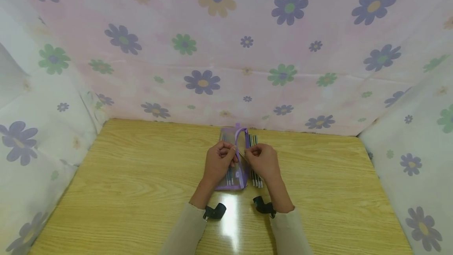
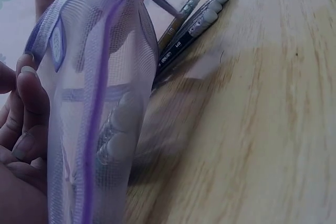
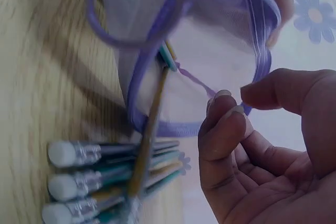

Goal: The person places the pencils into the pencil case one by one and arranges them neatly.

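Note:
A purple-trimmed mesh pencil case (image 1: pixel 231 186) lies on the table with its zipped mouth held apart. My left hand (image 1: pixel 220 161) pinches one edge of that mouth between thumb and fingers. At the opposite edge, my right hand (image 3: pixel 262 150) has its thumb and forefinger closed on the purple rim. A brown pencil (image 3: pixel 152 124), blurred, slants through the opening with its rear end outside; neither hand appears to grip it. Inside the mesh, white eraser ends (image 2: pixel 119 129) of other pencils show through. Several more pencils (image 3: pixel 79 184) lie side by side just right of the case.
Wood-grain table (image 1: pixel 141 160) surrounds the case. A flowered cloth (image 1: pixel 244 54) hangs behind the far edge and along both sides. Black wrist mounts (image 1: pixel 216 211) sit at the cuffs of the pale sleeves (image 1: pixel 187 229).

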Demonstrator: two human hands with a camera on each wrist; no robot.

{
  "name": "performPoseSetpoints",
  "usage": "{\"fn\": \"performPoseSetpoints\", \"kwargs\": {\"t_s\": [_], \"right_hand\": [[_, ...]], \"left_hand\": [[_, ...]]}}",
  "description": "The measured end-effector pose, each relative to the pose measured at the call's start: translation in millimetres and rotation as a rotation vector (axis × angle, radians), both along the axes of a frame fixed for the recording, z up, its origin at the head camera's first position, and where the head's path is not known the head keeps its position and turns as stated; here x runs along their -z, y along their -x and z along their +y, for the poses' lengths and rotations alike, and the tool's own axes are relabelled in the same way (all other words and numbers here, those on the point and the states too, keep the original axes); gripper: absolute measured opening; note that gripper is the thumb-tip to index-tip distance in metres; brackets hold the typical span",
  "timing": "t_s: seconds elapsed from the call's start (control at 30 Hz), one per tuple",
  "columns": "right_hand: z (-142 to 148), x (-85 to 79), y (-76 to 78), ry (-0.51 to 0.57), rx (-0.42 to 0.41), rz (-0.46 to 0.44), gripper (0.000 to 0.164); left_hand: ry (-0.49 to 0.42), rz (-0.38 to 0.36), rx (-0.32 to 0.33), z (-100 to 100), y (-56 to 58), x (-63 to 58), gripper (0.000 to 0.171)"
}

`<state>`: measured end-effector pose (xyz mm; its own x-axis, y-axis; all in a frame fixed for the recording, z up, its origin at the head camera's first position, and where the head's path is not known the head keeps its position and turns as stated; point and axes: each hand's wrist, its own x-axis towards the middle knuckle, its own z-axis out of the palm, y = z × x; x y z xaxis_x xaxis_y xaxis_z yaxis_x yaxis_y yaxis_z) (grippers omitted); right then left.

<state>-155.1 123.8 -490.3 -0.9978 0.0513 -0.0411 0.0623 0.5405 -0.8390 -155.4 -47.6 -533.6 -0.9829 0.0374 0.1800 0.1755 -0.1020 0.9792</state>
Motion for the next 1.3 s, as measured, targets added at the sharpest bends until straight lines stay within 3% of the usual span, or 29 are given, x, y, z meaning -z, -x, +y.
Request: {"fn": "performPoseSetpoints", "kwargs": {"t_s": [0.2, 0.43, 0.7, 0.93, 1.3], "right_hand": [[15, 1.6, 3.7, -0.028, 0.021, 0.014, 0.015], [26, 0.9, 4.7, -0.077, -0.070, 0.041, 0.010], [36, 2.3, 5.1, -0.158, -0.085, -0.022, 0.009], [31, 6.6, 4.5, -0.198, -0.213, -0.076, 0.011], [16, 13.9, 0.1, -0.300, -0.215, -0.076, 0.021]], "left_hand": [[0.013, 0.001, -0.002, -1, 0.1, -0.5, 0.013], [0.010, 0.004, -0.005, -2, 0.5, 0.5, 0.013], [0.015, 0.006, -0.005, -2, 0.0, 1.1, 0.012], [0.018, 0.008, -0.003, -1, 0.7, 2.2, 0.013], [0.022, 0.004, 0.003, -1, 0.6, 4.5, 0.014]]}}
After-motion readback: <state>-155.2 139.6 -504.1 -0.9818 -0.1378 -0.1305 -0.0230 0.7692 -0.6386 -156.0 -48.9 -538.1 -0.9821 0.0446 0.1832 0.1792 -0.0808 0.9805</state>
